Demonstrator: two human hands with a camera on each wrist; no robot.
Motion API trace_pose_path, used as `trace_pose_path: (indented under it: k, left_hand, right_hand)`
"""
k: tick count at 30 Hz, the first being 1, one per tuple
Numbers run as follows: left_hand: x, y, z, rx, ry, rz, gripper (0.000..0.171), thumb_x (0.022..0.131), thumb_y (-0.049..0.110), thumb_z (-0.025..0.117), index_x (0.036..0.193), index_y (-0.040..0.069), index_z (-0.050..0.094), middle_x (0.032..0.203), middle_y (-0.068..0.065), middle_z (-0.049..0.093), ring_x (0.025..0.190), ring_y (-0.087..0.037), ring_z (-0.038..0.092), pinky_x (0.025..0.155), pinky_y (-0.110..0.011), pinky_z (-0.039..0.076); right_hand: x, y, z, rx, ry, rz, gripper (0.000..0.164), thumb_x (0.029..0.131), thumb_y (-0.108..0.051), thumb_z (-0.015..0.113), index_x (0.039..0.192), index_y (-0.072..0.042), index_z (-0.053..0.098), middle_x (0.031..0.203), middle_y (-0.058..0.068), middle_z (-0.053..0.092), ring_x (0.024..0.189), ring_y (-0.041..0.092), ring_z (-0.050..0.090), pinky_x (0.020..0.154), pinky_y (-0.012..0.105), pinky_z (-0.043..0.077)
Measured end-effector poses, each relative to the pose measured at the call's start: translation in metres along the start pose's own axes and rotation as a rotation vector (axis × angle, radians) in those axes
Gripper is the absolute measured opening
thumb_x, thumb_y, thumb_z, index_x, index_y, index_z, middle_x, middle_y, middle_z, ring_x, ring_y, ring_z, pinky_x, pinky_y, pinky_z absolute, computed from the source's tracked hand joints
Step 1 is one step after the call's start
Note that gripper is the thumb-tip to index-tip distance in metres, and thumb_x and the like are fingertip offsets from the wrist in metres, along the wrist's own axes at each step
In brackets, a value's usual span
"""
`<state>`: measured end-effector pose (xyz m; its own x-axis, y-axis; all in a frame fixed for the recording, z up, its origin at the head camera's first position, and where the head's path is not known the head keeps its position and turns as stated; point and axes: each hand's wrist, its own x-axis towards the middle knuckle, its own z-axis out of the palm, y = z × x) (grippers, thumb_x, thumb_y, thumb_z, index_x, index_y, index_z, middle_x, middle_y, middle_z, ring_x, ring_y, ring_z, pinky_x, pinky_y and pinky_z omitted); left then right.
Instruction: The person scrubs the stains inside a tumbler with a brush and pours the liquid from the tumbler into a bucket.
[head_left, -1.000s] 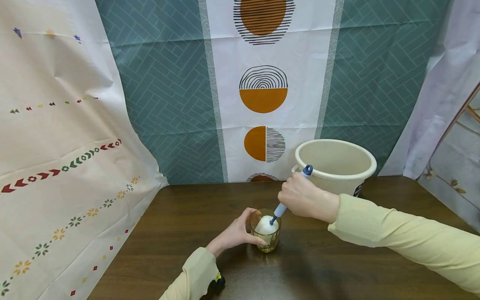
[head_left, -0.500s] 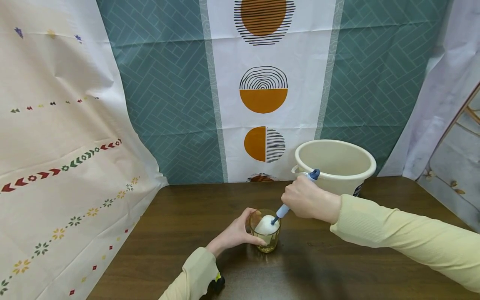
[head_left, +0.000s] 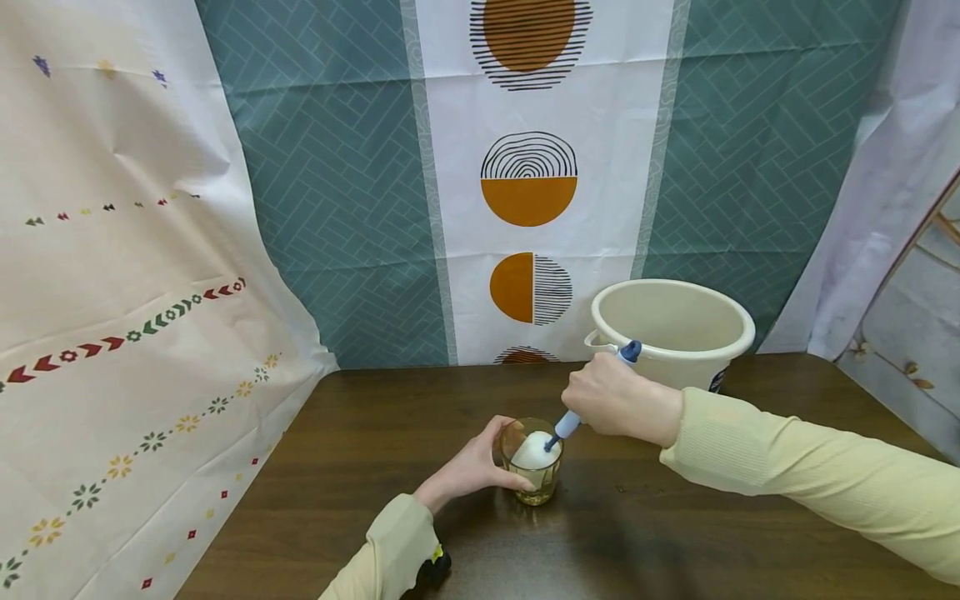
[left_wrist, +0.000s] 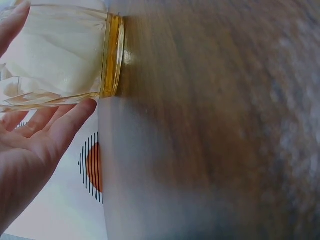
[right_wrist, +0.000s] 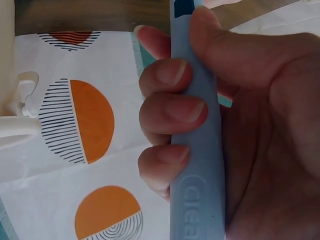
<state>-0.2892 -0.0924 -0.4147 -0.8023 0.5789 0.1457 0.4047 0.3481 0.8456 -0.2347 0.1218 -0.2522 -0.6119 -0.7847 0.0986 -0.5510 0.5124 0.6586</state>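
My left hand (head_left: 476, 467) holds an amber drinking glass (head_left: 534, 495) on the table, thumb on the near side and fingers round the far side. In the left wrist view the faceted glass (left_wrist: 112, 60) shows its thick amber base close to the wood. A white sponge head (head_left: 531, 452) fills the glass. It belongs to a cup-cleaning sponge brush with a light blue handle (head_left: 567, 424), slanting up to the right. My right hand (head_left: 618, 400) grips that handle; in the right wrist view the fingers curl round the handle (right_wrist: 197, 135), with the thumb along it.
A cream bucket (head_left: 675, 367) stands at the back right of the dark wooden table (head_left: 405, 408), just behind the right hand. A patterned curtain (head_left: 360, 250) hangs at the table's back edge. Light patterned cloth (head_left: 150, 333) hangs along the left side.
My right hand and the brush handle have shifted slightly to the right, and the handle leans over a little more. The left hand and the glass stay in place.
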Motion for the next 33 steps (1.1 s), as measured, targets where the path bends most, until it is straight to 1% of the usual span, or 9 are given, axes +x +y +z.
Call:
trace_pose_path:
  k: [4, 7, 14, 23, 31, 33]
  left_hand:
    - [0.0004, -0.0001, -0.0003, -0.014, -0.009, -0.006, 0.073, 0.067, 0.028, 0.081, 0.124, 0.015, 0.038, 0.11, 0.006, 0.051, 0.103, -0.012, 0.047, 0.085, -0.036, 0.037]
    - [0.0011, -0.0008, -0.0005, -0.022, -0.013, -0.005, 0.072, 0.067, 0.027, 0.081, 0.124, 0.015, 0.038, 0.11, 0.006, 0.051, 0.103, -0.012, 0.048, 0.086, -0.035, 0.037]
    - [0.0008, -0.0012, -0.0001, -0.031, -0.015, 0.011, 0.071, 0.068, 0.024, 0.081, 0.124, 0.014, 0.038, 0.111, 0.005, 0.052, 0.103, -0.013, 0.048, 0.085, -0.035, 0.038]
    - [0.0, -0.0014, 0.0005, -0.041, -0.022, -0.004, 0.071, 0.068, 0.024, 0.081, 0.124, 0.014, 0.038, 0.111, 0.005, 0.051, 0.103, -0.014, 0.047, 0.085, -0.035, 0.038]
    - [0.0004, -0.0025, 0.0005, -0.011, -0.005, 0.005, 0.071, 0.067, 0.027, 0.081, 0.123, 0.015, 0.038, 0.114, 0.005, 0.049, 0.104, -0.013, 0.046, 0.086, -0.036, 0.037]
    - [0.0005, -0.0022, 0.0003, -0.018, -0.005, 0.009, 0.071, 0.067, 0.026, 0.081, 0.123, 0.015, 0.038, 0.115, 0.004, 0.048, 0.104, -0.013, 0.046, 0.085, -0.035, 0.037]
  right_hand:
    - [0.0011, 0.0015, -0.0017, 0.03, -0.056, -0.001, 0.024, 0.068, -0.016, 0.07, 0.056, -0.014, 0.05, 0.05, -0.004, 0.045, 0.043, 0.012, 0.038, 0.041, 0.027, 0.034]
    - [0.001, 0.0026, -0.0028, 0.046, -0.07, -0.001, 0.025, 0.07, -0.019, 0.071, 0.057, -0.014, 0.05, 0.051, -0.004, 0.045, 0.044, 0.012, 0.038, 0.041, 0.027, 0.034]
    - [0.0014, 0.0035, -0.0029, 0.07, -0.053, -0.01, 0.027, 0.071, -0.019, 0.071, 0.056, -0.015, 0.048, 0.05, -0.004, 0.043, 0.044, 0.012, 0.038, 0.041, 0.028, 0.034]
    - [0.0016, 0.0038, -0.0024, 0.079, -0.057, -0.015, 0.027, 0.073, -0.021, 0.071, 0.056, -0.014, 0.05, 0.05, -0.004, 0.043, 0.044, 0.012, 0.038, 0.041, 0.027, 0.034]
    - [0.0019, 0.0062, -0.0033, 0.078, -0.028, -0.006, 0.026, 0.073, -0.021, 0.071, 0.057, -0.013, 0.052, 0.051, -0.003, 0.046, 0.044, 0.013, 0.041, 0.042, 0.027, 0.035]
    - [0.0023, 0.0072, -0.0036, 0.077, -0.009, -0.004, 0.025, 0.072, -0.021, 0.071, 0.057, -0.013, 0.053, 0.051, -0.003, 0.047, 0.045, 0.013, 0.043, 0.043, 0.027, 0.036]
